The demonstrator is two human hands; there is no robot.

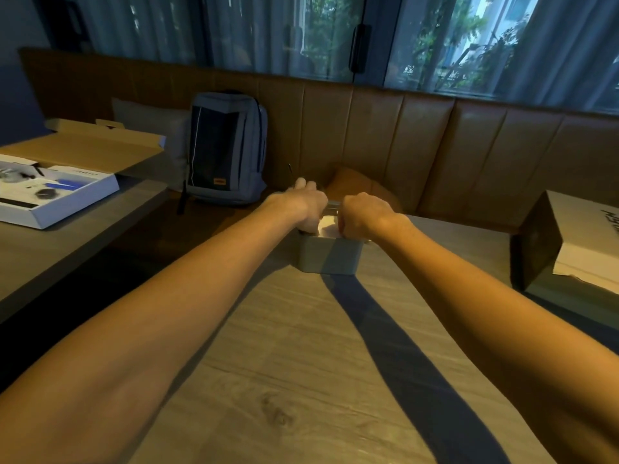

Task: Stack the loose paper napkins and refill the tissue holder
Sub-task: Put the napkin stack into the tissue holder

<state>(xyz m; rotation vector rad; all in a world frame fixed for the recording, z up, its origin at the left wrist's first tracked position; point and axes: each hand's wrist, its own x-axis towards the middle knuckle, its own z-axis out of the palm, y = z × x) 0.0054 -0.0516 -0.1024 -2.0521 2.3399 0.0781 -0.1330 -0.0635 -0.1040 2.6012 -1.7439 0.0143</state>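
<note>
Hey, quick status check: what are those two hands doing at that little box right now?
Left hand, right hand: both grip down into tissue holder. White napkins inside. Nothing in the way.

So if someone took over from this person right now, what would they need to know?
Left hand: fingers curled over the left rim of the tissue holder.
Right hand: fingers curled at the holder's top right; what it grips is hidden.
The holder stands on the wooden table; white napkins show inside.
Done: napkins are in.
Left: seating them and closing up, probably. No loose napkins are visible.
</note>
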